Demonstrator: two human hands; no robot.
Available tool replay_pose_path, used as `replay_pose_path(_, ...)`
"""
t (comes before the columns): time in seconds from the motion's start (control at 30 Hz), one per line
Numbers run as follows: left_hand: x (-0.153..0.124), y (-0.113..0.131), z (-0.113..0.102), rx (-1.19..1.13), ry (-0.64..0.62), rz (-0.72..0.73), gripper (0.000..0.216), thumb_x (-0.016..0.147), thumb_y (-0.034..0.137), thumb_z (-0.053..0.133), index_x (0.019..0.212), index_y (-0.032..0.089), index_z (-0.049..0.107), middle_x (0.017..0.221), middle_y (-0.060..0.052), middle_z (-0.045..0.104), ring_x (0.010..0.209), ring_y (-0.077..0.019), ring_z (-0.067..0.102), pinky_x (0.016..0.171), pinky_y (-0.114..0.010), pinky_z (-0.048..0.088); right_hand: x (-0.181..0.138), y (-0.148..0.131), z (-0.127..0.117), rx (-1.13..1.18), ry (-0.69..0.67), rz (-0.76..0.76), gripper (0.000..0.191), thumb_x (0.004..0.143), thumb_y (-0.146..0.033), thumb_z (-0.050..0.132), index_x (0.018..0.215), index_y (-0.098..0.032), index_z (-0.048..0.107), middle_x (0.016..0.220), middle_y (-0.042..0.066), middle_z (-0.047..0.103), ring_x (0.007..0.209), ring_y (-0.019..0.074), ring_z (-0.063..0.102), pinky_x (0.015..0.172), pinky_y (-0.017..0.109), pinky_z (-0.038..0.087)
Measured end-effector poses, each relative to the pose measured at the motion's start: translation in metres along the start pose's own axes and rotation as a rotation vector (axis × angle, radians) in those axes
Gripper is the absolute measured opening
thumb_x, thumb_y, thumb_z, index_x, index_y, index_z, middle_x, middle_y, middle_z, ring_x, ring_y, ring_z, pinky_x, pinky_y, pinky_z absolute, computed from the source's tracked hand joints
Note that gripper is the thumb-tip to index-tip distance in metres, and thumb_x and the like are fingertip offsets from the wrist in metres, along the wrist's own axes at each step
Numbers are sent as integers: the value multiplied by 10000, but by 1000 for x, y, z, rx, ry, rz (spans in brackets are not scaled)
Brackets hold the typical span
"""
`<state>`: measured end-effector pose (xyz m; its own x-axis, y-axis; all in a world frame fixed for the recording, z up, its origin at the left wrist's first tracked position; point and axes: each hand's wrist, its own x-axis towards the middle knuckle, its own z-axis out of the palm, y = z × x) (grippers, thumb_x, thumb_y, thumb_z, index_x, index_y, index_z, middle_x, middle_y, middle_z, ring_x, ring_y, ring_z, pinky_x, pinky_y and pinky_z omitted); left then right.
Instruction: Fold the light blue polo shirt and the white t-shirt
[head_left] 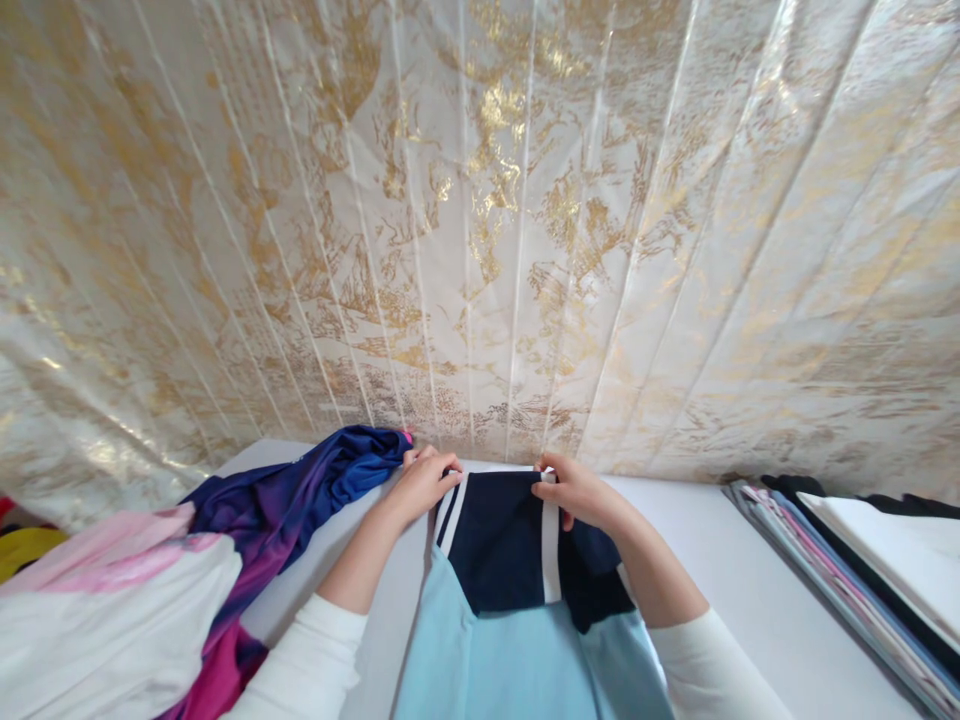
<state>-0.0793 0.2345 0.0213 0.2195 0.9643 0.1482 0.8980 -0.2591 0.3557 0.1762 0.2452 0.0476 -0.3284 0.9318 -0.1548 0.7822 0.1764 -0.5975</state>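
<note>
Gold-patterned sheeting [480,200] fills the upper frame. Your left hand [424,487] and right hand [583,492] pinch the garment [499,540], lower centre — likely to keep its edge straight.

Gold-patterned sheeting [487,250], perhaps foil, backs a white table [742,570].
</note>
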Motion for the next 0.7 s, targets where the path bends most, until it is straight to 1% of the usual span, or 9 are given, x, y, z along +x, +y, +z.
replay_pose_path(0.07, 0, -1, 3, 15, 12, -17, 146, 911, 271, 520, 929, 235, 660, 940, -33, 656, 1037, -235, 517, 959, -388, 257, 0, 3, 4, 15, -1, 43, 223, 832, -185, 534, 1051, -203, 497, 634, -61, 590, 377, 93, 536, 360, 192, 402)
replay_pose_path(0.13, -1, 0, 5, 29, 18, -25, 140, 904, 230, 520, 896, 229, 659, 950, -35, 667, 1047, -238, 507, 953, -390, 250, 2, 10, 10, 17, -7, 92, 257, 809, -140, 545, 1054, -187, 484, 576, -63, 583, 353, 111, 540, 334, 197, 401)
replay_pose_path(0.2, -1, 1, 8, 40, 18, -28, 147, 900, 194, 513, 875, 228, 653, 951, -28, 681, 1050, -237, 501, 948, -389, 243, 6, 18, 16, 24, -20, 124, 282, 795, -104, 546, 1059, -176, 477, 549, -58, 590, 364, 131, 566, 330, 202, 416)
replay_pose_path(0.27, 0, 1, 9, 47, 18, -30, 159, 900, 172, 504, 872, 232, 648, 954, -20, 691, 1047, -233, 499, 947, -387, 237, 10, 24, 21, 38, -34, 136, 298, 790, -81, 549, 1061, -180, 473, 570, -50, 615, 389, 136, 594, 339, 199, 434)
replay_pose_path(0.4, 0, -1, 10, 60, 18, -35, 174, 900, 150, 490, 877, 237, 640, 974, -12, 698, 1040, -229, 499, 951, -390, 229, 13, 27, 22, 63, -43, 139, 297, 786, -55, 559, 1034, -195, 474, 627, -42, 649, 427, 129, 629, 349, 177, 441)
replay_pose_path(0.7, 0, -1, 8, 50, 50, -38, 227, 902, 115, 440, 892, 239, 629, 993, -16, 687, 1025, -232, 484, 940, -396, 243, 12, 22, 22, 102, -10, 79, 231, 829, -70, 540, 985, -218, 454, 672, -55, 637, 473, 117, 647, 337, 150, 418)
